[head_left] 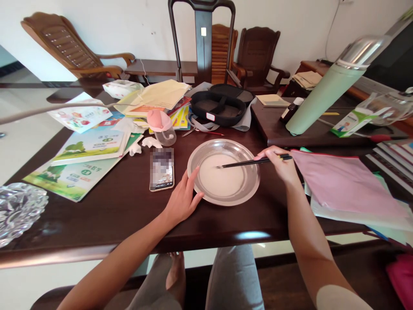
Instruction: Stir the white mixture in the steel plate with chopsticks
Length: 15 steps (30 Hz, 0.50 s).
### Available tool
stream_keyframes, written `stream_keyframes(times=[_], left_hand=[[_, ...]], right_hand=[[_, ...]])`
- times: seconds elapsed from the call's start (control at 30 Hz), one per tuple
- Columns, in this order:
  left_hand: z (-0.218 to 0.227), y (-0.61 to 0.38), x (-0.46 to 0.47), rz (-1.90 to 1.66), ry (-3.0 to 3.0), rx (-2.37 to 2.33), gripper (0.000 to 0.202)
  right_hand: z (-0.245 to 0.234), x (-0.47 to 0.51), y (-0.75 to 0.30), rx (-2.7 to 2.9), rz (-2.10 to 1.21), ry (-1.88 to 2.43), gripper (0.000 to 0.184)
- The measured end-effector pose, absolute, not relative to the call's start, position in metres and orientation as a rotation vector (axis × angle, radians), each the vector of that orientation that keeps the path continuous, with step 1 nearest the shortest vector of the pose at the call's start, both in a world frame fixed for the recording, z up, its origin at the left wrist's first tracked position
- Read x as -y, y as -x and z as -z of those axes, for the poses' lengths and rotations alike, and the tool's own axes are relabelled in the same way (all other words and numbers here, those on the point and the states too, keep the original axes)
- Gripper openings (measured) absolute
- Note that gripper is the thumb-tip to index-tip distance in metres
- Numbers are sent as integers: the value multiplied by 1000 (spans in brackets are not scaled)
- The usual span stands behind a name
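Note:
A shallow round metal dish point(252, 181) sits on the dark wooden table in front of me, with a whitish layer point(222, 183) in its bottom; I cannot tell whether it is liquid or powder. My left hand point(183, 196) holds the dish by its left rim, thumb at the near side and fingers along the edge. My right hand point(280, 162) is closed around a pair of black chopsticks point(243, 162). Their tips point left and reach over the middle of the dish, at or just above the white surface. A phone point(162, 169) lies left of the dish.
Behind the phone stand a pink-lidded cup point(159, 122) and crumpled tissues point(151, 142). Booklets point(87, 148) lie left, near a glass bowl point(21, 211). An open black case point(219, 107) is behind the dish. Right are a pink pouch point(351, 181) and green thermos point(332, 90).

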<state>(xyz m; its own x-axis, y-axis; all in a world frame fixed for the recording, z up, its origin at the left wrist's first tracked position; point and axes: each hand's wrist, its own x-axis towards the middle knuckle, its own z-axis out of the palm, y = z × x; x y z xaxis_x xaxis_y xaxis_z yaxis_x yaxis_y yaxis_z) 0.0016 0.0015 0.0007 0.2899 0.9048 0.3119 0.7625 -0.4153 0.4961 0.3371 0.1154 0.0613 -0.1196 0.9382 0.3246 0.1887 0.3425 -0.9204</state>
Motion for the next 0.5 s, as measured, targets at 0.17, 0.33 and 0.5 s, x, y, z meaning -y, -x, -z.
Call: stream_keyframes(times=[0.17, 0.33, 0.5], left_hand=[[1, -2, -2, -828, -2321, -1519, 71], [1, -2, -2, -821, -2325, -1521, 71], [1, -1, -2, -816, -2323, -1528, 72]], right_hand=[[-55, -119, -345, 1417, -929, 1032, 40], [-61, -112, -331, 1673, -1047, 981, 34], [-60, -117, -342, 1494, -870, 1057, 33]])
